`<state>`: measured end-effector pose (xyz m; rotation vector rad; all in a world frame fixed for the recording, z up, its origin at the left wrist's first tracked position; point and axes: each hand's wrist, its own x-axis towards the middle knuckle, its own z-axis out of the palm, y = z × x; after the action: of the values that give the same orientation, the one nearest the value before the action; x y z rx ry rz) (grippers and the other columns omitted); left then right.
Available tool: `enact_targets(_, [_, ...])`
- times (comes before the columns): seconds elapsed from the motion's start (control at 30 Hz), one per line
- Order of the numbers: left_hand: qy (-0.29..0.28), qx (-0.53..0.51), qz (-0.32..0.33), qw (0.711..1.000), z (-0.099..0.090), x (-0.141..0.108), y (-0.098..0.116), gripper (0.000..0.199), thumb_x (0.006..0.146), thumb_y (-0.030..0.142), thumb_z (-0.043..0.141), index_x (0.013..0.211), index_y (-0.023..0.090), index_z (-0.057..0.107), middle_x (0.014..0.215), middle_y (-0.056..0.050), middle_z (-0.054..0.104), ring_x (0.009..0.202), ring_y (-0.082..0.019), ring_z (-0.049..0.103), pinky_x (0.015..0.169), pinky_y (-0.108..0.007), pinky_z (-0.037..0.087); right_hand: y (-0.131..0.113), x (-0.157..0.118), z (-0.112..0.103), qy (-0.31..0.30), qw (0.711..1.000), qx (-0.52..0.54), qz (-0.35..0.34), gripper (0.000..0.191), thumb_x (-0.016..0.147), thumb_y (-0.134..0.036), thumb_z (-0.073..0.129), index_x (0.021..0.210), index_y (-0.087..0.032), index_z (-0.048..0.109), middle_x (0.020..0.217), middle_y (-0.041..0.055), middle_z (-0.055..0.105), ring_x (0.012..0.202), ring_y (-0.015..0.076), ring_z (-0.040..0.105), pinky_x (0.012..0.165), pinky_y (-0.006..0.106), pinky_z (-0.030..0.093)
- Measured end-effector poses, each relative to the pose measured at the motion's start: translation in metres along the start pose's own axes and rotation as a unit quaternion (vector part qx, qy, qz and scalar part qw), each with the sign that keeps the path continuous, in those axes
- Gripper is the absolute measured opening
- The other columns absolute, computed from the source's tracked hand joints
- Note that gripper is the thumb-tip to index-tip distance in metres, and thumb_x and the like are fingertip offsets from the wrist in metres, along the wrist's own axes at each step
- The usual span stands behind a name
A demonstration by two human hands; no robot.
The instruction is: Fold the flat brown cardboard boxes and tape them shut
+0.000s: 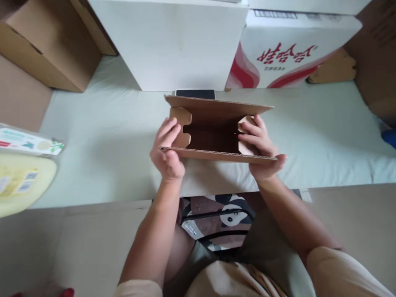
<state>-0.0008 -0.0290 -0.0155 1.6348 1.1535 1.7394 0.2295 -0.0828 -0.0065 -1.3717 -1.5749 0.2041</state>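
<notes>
**Head view: cardboard box [216,105] could skew**

I see it over pale cloth [117,136], left hand [158,154] and right hand [265,143] gripping its ends. Uneven squeezing could skew it; fingers [254,129] could crease small flaps [183,116].

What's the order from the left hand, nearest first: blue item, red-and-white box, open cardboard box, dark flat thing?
1. Open cardboard box, gripped by the left hand.
2. Dark flat thing, behind it.
3. Red-and-white box, far side, right.
4. Blue item, right edge.
</notes>
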Motion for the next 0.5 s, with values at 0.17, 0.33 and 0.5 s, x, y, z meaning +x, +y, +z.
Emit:
enact_targets(0.17, [0.037,-0.015,-0.069,0.997,0.013,0.007,0.003,0.052,0.103,0.066,0.045,0.108,0.024,0.075,0.121,-0.004,0.075,0.15,-0.029,0.056,0.134,-0.047,0.038,0.004,0.002,0.006,-0.001,0.998,-0.04,0.047,0.066,0.106,-0.061,0.014,0.155,-0.036,0.05,0.146,0.0105,0.062,0.163,0.0338,0.038,0.131,0.063,0.034])
enact_targets(0.33, [0.034,0.015,-0.084,0.996,0.015,0.014,0.001,0.033,0.098,0.051,0.058,0.11,0.024,0.073,0.128,-0.005,0.073,0.143,-0.027,0.062,0.13,-0.041,0.042,0.004,0.002,0.011,0.0,0.997,-0.001,0.073,0.065,0.107,-0.05,0.014,0.17,-0.039,0.007,0.158,0.0114,0.049,0.157,0.0287,0.046,0.127,0.055,0.044])
enact_targets(0.5, [0.025,0.022,-0.104,0.994,0.007,0.014,-0.003,0.048,0.093,0.056,0.062,0.133,0.029,0.062,0.144,-0.005,0.067,0.15,-0.03,0.055,0.125,-0.04,0.048,0.006,0.002,-0.002,-0.019,0.996,0.032,0.081,0.072,0.103,-0.05,0.034,0.168,-0.046,0.002,0.177,0.0027,0.019,0.166,0.0315,0.029,0.127,0.057,0.042])
